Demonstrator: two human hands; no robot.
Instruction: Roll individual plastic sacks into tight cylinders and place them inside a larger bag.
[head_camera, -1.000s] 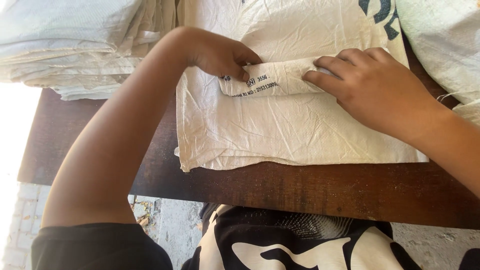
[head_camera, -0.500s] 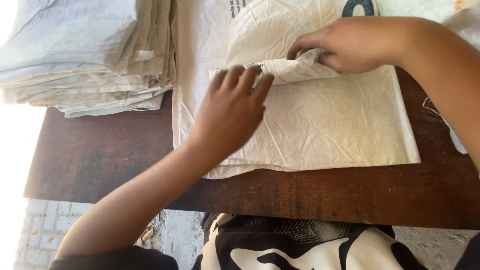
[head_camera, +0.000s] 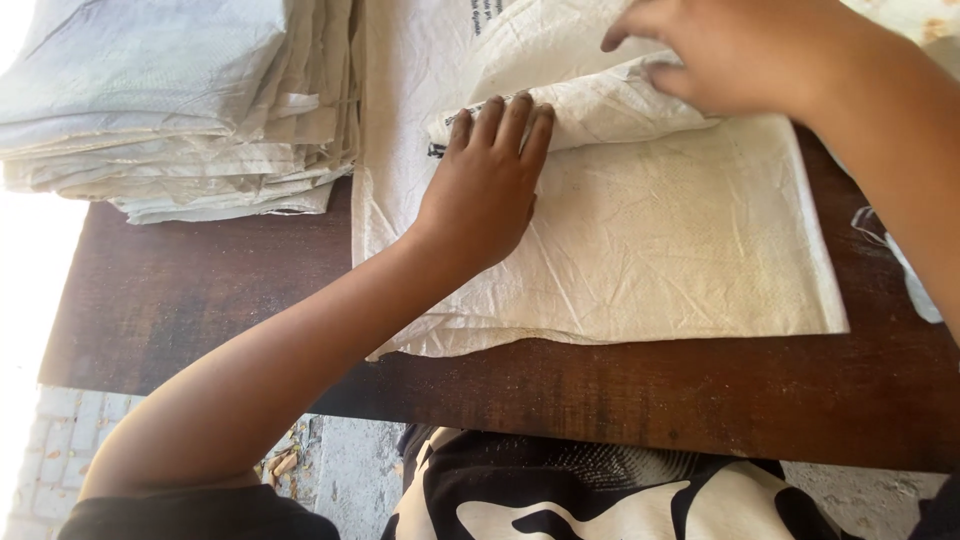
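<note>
Folding step in hand: left hand (head_camera: 487, 190), fingers flat, pins woven sack (head_camera: 640, 240) fold; right hand (head_camera: 740, 50) at one o'clock pinches the flap. Next move likely calls for creasing flat.

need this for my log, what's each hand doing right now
Left hand: open, flat, fingers pressing on the folded edge of the white woven sack.
Right hand: closed on the sack's folded flap, pinching it.
</note>
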